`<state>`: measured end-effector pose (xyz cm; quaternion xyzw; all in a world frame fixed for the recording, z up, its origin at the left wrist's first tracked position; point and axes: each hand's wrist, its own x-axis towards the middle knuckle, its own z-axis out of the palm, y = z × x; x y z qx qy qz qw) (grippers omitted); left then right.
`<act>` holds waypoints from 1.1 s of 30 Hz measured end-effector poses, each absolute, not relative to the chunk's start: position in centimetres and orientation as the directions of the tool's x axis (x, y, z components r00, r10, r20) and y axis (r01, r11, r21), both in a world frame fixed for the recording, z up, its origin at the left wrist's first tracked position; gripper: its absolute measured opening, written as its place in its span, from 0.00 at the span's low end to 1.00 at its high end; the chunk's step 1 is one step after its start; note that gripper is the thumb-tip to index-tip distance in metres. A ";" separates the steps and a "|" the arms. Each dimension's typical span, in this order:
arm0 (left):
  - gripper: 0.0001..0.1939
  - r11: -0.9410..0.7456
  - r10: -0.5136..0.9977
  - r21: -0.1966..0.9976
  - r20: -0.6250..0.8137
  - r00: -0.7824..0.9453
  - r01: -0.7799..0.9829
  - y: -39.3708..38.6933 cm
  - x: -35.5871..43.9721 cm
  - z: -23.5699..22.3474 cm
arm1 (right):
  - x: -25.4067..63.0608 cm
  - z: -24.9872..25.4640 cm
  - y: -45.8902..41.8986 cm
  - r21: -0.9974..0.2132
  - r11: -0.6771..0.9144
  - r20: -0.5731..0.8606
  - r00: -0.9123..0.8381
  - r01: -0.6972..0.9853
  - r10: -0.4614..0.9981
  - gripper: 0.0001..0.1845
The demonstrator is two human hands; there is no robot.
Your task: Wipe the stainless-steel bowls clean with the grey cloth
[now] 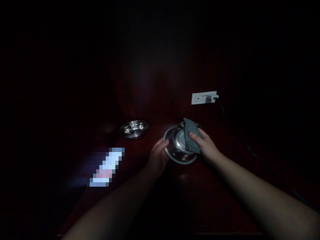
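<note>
A shiny metal bowl is tilted above the dark red table, its rounded outside showing. My left hand grips the bowl's rim from the left, thumb on the metal. My right hand is closed on a folded grey-green cloth and presses it against the bowl's right side. Its thumb lies over the cloth; the other fingers are mostly hidden behind. Part of another metal bowl shows behind the cloth. To the left, a small stack of shallow metal bowls sits face up on the table.
A blurred-out bright screen lies at the table's left side. On the back wall is a white socket plate with a plugged-in adapter. A dark cable runs down the right side. The surroundings are very dark.
</note>
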<state>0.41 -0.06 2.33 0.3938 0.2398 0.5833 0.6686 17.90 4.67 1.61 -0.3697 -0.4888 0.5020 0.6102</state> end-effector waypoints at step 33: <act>0.31 -0.149 0.952 0.911 0.237 0.192 -0.384 0.7 -0.2 1.9 | 18.4 2.4 3.7 -0.921 0.388 0.387 -0.122 -0.011 0.914 0.21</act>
